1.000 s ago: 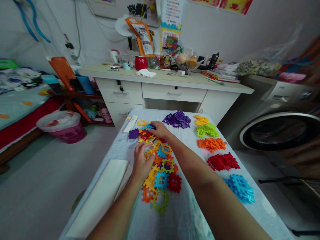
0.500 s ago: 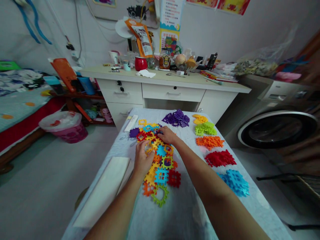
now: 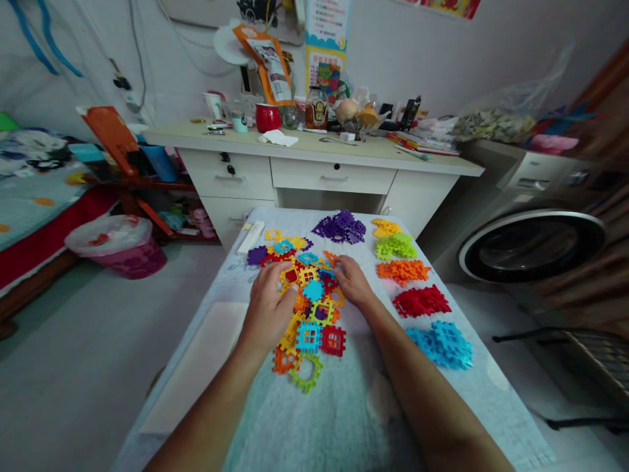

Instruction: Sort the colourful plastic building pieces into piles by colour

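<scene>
A mixed heap of flat plastic interlocking tiles (image 3: 309, 308) in several colours lies in the middle of a cloth-covered table (image 3: 354, 419). My left hand (image 3: 268, 305) rests on the heap's left side, fingers curled over a yellow tile. My right hand (image 3: 351, 280) lies flat on the heap's right edge, fingers spread, nothing in it. Along the right side of the table are sorted piles: purple (image 3: 340, 227), yellow (image 3: 386, 227), green (image 3: 394, 247), orange (image 3: 403, 270), red (image 3: 420, 301) and blue (image 3: 442, 344).
A white flat box (image 3: 196, 360) lies at the table's left edge, a slim white box (image 3: 251, 237) at the far left corner. Beyond stand a cluttered white desk (image 3: 314, 170), a pink bin (image 3: 115, 246), a bed at left and a washing machine (image 3: 535, 242) at right.
My right hand has drawn back from the far end of the heap to its right edge. My left hand has shifted slightly forward on the heap. The view has moved a little.
</scene>
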Available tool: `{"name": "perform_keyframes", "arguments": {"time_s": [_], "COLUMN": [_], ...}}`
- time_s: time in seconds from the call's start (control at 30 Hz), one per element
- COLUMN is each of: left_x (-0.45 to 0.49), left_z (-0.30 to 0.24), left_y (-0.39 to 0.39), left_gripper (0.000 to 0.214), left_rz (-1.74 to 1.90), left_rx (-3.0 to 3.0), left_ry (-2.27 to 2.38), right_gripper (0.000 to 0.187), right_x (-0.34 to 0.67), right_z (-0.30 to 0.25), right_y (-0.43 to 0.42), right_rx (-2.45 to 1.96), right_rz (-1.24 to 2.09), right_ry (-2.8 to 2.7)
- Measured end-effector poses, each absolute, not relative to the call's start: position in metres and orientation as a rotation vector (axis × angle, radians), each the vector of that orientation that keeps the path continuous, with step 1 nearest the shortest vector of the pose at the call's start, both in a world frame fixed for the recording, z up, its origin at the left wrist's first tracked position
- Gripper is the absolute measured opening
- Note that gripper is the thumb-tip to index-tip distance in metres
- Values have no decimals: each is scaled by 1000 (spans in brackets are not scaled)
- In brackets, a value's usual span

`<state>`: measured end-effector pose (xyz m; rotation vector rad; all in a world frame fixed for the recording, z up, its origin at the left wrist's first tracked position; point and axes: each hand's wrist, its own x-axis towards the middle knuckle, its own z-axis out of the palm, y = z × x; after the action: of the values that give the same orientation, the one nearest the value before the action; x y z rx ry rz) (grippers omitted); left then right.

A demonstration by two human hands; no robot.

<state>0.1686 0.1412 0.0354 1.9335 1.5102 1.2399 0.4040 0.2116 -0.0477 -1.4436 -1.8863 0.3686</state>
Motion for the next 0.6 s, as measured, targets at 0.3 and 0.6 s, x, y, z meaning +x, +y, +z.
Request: {"name": "perform_keyframes", "arguments": {"time_s": [0.3, 0.6], "left_x": [123, 131], "left_z": [60, 8], "left_y": [180, 271], "left_gripper": [46, 59], "left_rz": [864, 248], "left_rx": [2127, 2311], "left_ry": [1597, 1921], "right_gripper": [44, 43], "right_x": [404, 404], "right_z": [-62, -60], "right_y": [207, 205], "right_rx": [-1454, -1469], "right_rz": [247, 291], "right_ry": [-2094, -2059]}}
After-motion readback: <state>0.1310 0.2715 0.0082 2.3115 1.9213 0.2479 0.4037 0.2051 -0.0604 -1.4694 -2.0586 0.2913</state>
